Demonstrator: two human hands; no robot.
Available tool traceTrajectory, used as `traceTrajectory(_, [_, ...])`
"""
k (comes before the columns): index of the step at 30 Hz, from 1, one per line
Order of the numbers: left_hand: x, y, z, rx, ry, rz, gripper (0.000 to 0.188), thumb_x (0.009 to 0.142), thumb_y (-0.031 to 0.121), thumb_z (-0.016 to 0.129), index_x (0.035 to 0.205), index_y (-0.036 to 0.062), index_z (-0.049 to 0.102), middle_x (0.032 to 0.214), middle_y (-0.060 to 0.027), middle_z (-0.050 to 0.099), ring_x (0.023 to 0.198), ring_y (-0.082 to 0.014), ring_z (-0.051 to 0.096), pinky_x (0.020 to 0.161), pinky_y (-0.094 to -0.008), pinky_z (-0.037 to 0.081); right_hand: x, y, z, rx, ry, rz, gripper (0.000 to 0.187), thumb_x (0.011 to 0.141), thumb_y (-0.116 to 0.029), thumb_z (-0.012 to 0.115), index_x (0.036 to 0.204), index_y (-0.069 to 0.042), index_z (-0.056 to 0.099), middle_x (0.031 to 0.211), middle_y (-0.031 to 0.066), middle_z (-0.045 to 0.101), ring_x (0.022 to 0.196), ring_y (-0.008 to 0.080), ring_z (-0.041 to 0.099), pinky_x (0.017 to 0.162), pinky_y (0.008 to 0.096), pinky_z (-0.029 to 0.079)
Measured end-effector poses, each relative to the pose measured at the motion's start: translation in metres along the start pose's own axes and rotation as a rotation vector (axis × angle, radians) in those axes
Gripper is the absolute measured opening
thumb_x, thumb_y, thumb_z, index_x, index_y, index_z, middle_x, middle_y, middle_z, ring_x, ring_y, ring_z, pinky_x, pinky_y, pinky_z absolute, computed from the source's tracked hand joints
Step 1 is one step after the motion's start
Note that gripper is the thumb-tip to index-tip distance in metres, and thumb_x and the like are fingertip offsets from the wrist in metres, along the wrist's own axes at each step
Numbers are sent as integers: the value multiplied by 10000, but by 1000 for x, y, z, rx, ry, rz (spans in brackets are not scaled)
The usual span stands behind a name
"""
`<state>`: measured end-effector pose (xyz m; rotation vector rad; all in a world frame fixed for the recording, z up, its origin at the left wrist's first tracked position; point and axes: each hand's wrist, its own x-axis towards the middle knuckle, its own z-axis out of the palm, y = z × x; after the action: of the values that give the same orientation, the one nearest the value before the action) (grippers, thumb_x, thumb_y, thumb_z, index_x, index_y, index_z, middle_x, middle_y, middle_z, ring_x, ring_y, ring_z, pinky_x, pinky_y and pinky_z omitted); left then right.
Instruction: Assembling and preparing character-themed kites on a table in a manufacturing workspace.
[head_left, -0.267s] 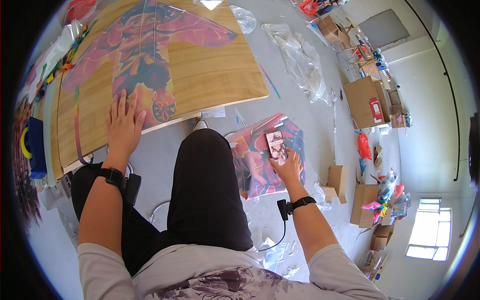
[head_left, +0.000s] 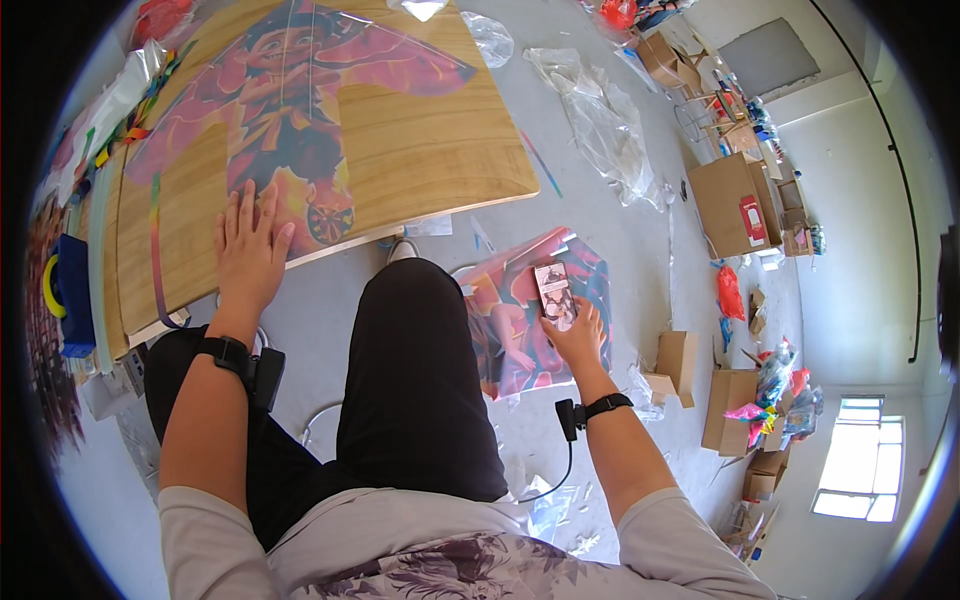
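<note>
My left hand (head_left: 250,258) lies flat, fingers stretched, on the lower edge of a printed kite (head_left: 285,130) with a cartoon figure and pink wings. The kite is spread over a wooden table (head_left: 430,135). Off to the right, my right hand (head_left: 577,338) grips the lower end of a smartphone (head_left: 554,292), whose lit screen faces up. Below the phone is a similar printed sheet (head_left: 510,350), pink and dark blue, beside my right knee. Whether the phone touches that sheet, I cannot tell.
A blue tape dispenser (head_left: 74,318) with a yellow roll stands at the table's left edge. A rainbow ribbon (head_left: 156,240) hangs over the near edge. Clear plastic wrap (head_left: 600,120) lies on the floor, with a cardboard box (head_left: 728,208) and other boxes farther right.
The view has shifted very slightly. Both hands keep their places, the left on the kite and the right on the smartphone.
</note>
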<state>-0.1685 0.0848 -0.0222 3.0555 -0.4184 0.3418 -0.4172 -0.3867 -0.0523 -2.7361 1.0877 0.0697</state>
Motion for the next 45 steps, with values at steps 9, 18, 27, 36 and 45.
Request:
traceTrajectory(9, [0, 1, -2, 2, -20, -4, 596, 1062, 477, 398, 1615, 270, 311, 1678, -96, 259, 1538, -336, 225, 1257, -483, 129, -1, 1, 3, -14, 35, -16, 875, 694, -535, 840, 1385, -149, 470, 1327, 152, 534, 1274, 388, 496, 1045, 577, 376])
traceTrajectory(18, [0, 2, -3, 3, -26, -8, 592, 1066, 477, 382, 1615, 267, 310, 1679, -91, 257, 1540, -331, 223, 1254, -485, 131, -1, 0, 1, 21, 20, -6, 859, 699, -531, 841, 1378, -164, 464, 1308, 176, 522, 1284, 427, 482, 1079, 583, 356])
traceTrajectory(27, [0, 1, -1, -10, -13, -10, 590, 1063, 463, 393, 1614, 265, 313, 1681, -87, 255, 1540, -328, 223, 1250, -489, 131, -2, -1, 2, 8, 11, 6, 857, 709, -523, 835, 1392, -162, 464, 1321, 172, 522, 1294, 411, 480, 1088, 573, 355])
traceTrajectory(36, [1, 3, -4, -5, -16, -8, 593, 1062, 464, 392, 1613, 256, 317, 1680, -90, 257, 1539, -334, 223, 1252, -489, 128, -5, 1, 13, -23, 147, -38, 835, 687, -481, 842, 1360, -146, 478, 1286, 159, 525, 1234, 396, 494, 1019, 581, 385])
traceTrajectory(45, [-1, 3, -4, -12, 0, 0, 598, 1059, 468, 399, 1609, 246, 326, 1673, -101, 269, 1534, -339, 235, 1249, -487, 139, -1, 1, 17, 46, 149, -8, 813, 683, -492, 860, 1337, -151, 518, 1319, 146, 495, 1273, 386, 454, 1040, 583, 352])
